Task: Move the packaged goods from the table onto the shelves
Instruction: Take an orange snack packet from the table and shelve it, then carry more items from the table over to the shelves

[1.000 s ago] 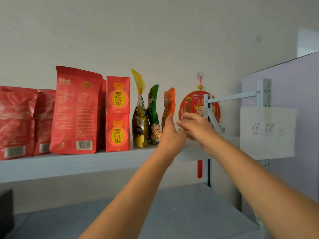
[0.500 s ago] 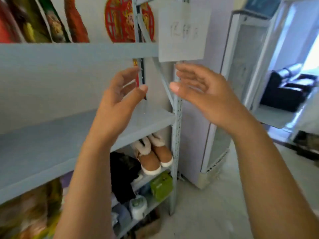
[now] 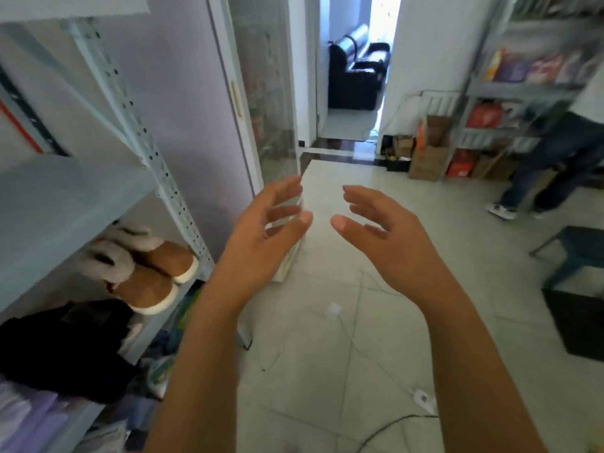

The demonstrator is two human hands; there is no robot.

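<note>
My left hand (image 3: 264,230) and my right hand (image 3: 382,237) hang in mid-air over the tiled floor, palms facing each other, fingers spread and relaxed, holding nothing. The grey metal shelf unit (image 3: 65,197) stands at my left, its middle board bare. No table and none of the shelved snack packets are in view. A second shelf unit (image 3: 523,83) with blurred packaged goods stands at the far right.
Brown fur-lined boots (image 3: 150,273) and dark clothing (image 3: 65,348) fill the lower left shelves. A glass-door cabinet (image 3: 268,93) stands ahead. A person's legs (image 3: 555,165) are at far right. A dark crate (image 3: 578,322) and stool (image 3: 575,250) sit right. Cables (image 3: 392,423) cross the floor.
My view has swung right and down, away from the top shelf with the packets toward the room. Both hands left the orange packet on the shelf and came away empty.
</note>
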